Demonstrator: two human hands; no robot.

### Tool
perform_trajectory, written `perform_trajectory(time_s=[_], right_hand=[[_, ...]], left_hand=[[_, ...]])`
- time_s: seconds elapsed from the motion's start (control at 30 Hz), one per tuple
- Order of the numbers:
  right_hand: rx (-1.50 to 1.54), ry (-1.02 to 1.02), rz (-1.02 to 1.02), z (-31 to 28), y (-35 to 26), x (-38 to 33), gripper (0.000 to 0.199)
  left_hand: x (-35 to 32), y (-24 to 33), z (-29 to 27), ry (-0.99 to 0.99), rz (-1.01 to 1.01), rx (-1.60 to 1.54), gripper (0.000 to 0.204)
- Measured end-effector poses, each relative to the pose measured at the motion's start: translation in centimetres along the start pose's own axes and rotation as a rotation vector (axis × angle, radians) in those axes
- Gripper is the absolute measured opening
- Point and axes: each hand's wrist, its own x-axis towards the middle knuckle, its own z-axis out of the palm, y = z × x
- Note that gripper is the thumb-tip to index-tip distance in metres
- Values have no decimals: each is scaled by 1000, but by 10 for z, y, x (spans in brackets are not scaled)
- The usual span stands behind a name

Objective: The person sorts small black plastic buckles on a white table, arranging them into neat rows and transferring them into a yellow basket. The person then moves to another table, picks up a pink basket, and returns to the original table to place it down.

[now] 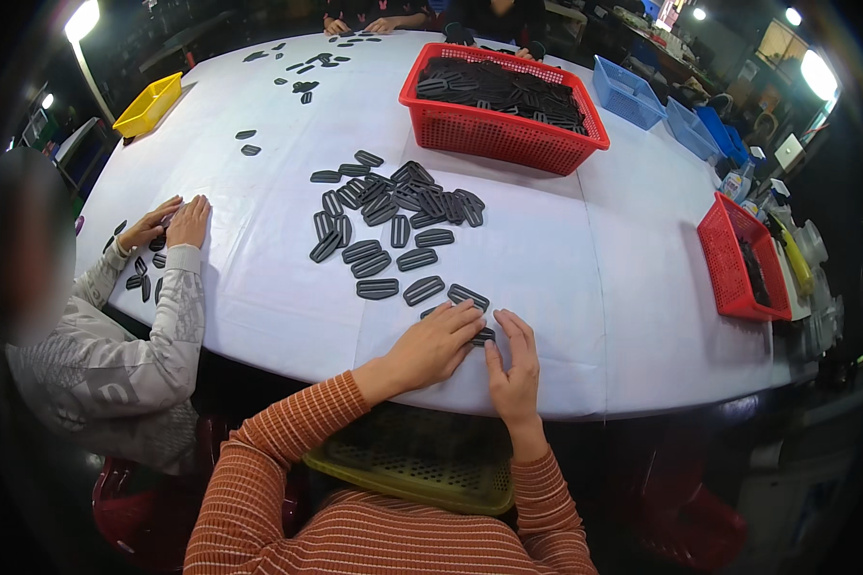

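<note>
A dim room with bright lamps at its edges surrounds a white table, whose curved border sweeps across the frame. At the upper centre stands a large red basket heaped with dark slotted pieces, with a yellow basket at the upper left, a light-blue basket at the upper right and a smaller red basket at the right. At the left of the frame, a co-worker's hands rest on the table near a few similar pieces. In the middle lies a loose spread of black slotted pieces, flat and turned various ways. Just below it, at the lower centre, one black slotted piece lies between the wearer's two hands, its long axis running roughly left to right. The left hand reaches over it palm down, fingers close together, hiding its left part; whether they grip it cannot be told. The right hand stands just beyond its right end, thumb tip nearest, thumb and forefinger parted with nothing visible between them. The left hand is the nearer, overlapping the piece; another buckle-like piece sits just above the left fingertips.
</note>
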Motion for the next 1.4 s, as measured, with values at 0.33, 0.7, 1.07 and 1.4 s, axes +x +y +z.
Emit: perform_trajectory(time_s=[0.33, 0.7, 1.07, 1.4], right_hand=[[-26, -158, -30, 8, 7, 50, 25], [-98, -42, -87, 21, 14, 49, 20], [-126, -25, -120, 21, 13, 46, 16], [-74, 32, -60, 15, 23, 45, 18]], left_hand=[[-35, 1, -14, 23, 29, 59, 31], [-37, 7, -19, 74, 23, 52, 25], [-30, 23, -10, 126, -82, 130, 26], [-51, 22, -23, 161, -221, 51, 28]])
